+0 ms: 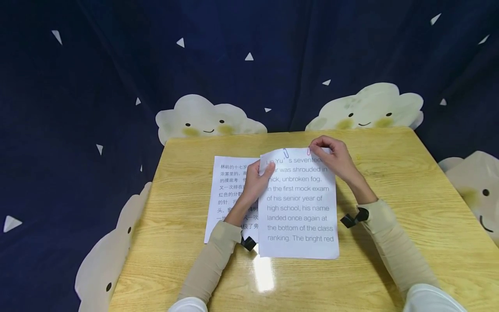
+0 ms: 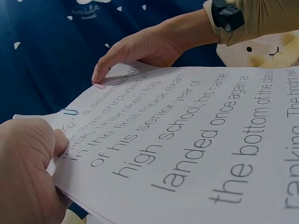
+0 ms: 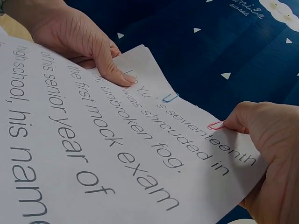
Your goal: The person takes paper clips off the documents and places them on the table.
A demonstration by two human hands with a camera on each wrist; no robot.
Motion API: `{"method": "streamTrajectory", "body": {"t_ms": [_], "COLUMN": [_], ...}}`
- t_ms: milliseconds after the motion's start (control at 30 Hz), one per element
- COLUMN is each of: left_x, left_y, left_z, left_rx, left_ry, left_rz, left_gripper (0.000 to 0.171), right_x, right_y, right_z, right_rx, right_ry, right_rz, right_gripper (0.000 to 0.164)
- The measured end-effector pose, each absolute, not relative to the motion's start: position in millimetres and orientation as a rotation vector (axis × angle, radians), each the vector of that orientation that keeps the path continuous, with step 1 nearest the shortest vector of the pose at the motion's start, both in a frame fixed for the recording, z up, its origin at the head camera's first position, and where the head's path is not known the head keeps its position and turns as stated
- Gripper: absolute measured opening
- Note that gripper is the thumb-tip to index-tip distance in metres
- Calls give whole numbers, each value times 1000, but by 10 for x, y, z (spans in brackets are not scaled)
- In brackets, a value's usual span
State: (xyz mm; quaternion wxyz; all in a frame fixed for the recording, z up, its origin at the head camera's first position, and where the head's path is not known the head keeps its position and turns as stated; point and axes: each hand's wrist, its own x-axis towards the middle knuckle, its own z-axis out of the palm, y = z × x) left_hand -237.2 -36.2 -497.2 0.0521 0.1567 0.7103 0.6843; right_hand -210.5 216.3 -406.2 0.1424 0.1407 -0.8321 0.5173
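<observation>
Printed sheets of paper with large English text are held up off the table. My left hand grips their left edge near the top, thumb on the front. A blue paper clip sits on the top edge, between the two hands. Farther right along that edge is a pink paper clip. The fingertips of my right hand pinch this pink clip at the top edge. How many sheets are in the stack cannot be told.
Another printed sheet with Chinese text lies on the wooden table, partly covered by the left hand and the raised sheets. Cloud-shaped cutouts stand along the table's edges. Behind hangs a dark blue curtain with white triangles.
</observation>
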Motion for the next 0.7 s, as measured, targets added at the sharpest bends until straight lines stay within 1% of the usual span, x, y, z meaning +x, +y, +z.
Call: {"method": "streamTrajectory", "body": {"t_ms": [700], "left_x": [-2382], "left_y": [-385], "left_z": [-4935], "left_rx": [465], "left_ry": [2151], "left_rz": [2085], "left_gripper": [36], "right_x": [-2099], "right_y": [2124], "right_z": [-4054], "right_rx": [372], "right_ry": [-2367], "right_rz": [1516], "right_gripper": [13]}}
